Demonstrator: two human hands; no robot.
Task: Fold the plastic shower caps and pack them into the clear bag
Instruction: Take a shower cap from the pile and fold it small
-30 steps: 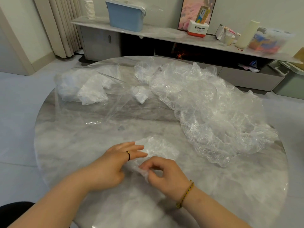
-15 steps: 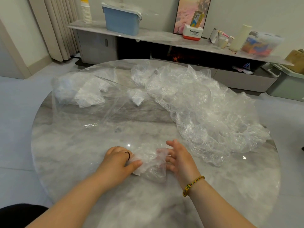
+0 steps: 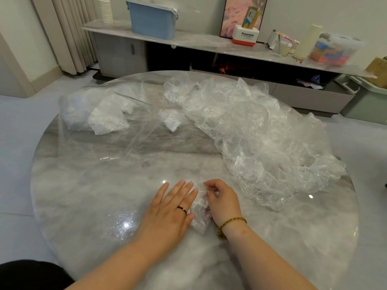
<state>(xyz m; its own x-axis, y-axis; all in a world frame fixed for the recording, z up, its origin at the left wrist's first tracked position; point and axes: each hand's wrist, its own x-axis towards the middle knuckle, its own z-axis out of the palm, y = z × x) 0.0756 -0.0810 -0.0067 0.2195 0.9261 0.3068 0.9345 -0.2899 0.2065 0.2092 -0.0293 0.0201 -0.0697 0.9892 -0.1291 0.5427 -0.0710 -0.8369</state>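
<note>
Two hands sat close together near the front of the round marble table (image 3: 83, 206). The left hand (image 3: 170, 210), a dark ring (image 3: 182, 209) on one finger, lay flat with its fingers straight and side by side, its thumb edge touching a small folded shower cap (image 3: 200, 212). The right hand (image 3: 224, 203), with a beaded bracelet (image 3: 230, 221) at the wrist, had its fingers curled in, pinching the cap's other side. The cap lay squeezed between the two hands, only a crumpled white strip of it showing. Further back on the right, well apart from the hands, a big pile of loose shower caps (image 3: 261, 143) sprawled toward the table's far edge. On the far left the clear bag (image 3: 129, 141) lay on its side, with folded caps (image 3: 104, 120) bunched inside at its far end. Beyond the table, a blue bin (image 3: 151, 18) stood on a long shelf (image 3: 199, 41) against the wall.
</note>
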